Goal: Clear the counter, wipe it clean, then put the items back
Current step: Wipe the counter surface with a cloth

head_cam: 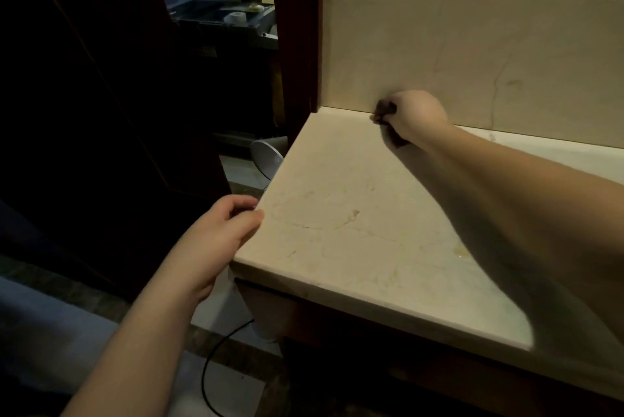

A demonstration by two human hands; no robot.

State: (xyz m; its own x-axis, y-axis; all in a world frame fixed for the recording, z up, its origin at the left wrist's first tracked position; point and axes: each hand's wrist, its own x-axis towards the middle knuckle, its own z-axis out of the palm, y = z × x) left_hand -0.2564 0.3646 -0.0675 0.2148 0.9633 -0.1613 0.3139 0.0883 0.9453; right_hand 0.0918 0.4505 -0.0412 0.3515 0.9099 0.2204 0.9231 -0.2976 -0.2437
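Observation:
A pale marble counter [337,220] fills the middle of the head view, with nothing standing on the part I see. My right hand [415,116] reaches to the back of the counter, against the marble backsplash [472,55]. Its fingers are curled round a small dark cloth [386,109], which peeks out above and below the fist and touches the counter. My left hand [223,231] holds the counter's left edge, thumb on top and fingers bent over the side.
A white round-topped bin [266,156] stands on the floor just left of the counter. A dark wooden door frame [293,28] rises at the counter's back left corner. A black cable [216,359] lies on the floor below. A dark tray with a white roll [236,16] sits beyond.

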